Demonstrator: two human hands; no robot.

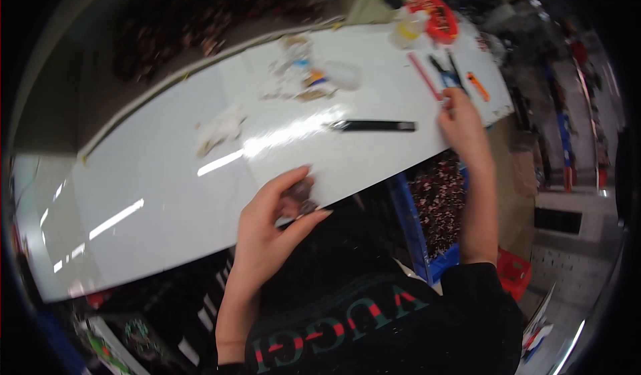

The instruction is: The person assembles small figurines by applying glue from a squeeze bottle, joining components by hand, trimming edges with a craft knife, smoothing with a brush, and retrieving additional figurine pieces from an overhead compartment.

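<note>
My left hand (260, 225) is curled at the table's near edge, around small brownish-grey pieces (300, 195) too blurred to name. At the right end of the white table, my right hand (462, 123) closes its fingers at the near end of a pair of pliers (445, 75) with dark and blue parts. Beside the pliers lie a pink-red stick (424, 75) and an orange cutter (478, 87). A black-handled tool (377, 126) with a shiny tip lies flat between my hands.
Small scraps and packets (310, 78) litter the table's (160, 175) far middle, near a crumpled whitish cloth or paper (222, 130). A bottle (406, 31) and a red tray (437, 18) stand far right. Below the near edge is a blue crate (414, 228) of small dark pieces.
</note>
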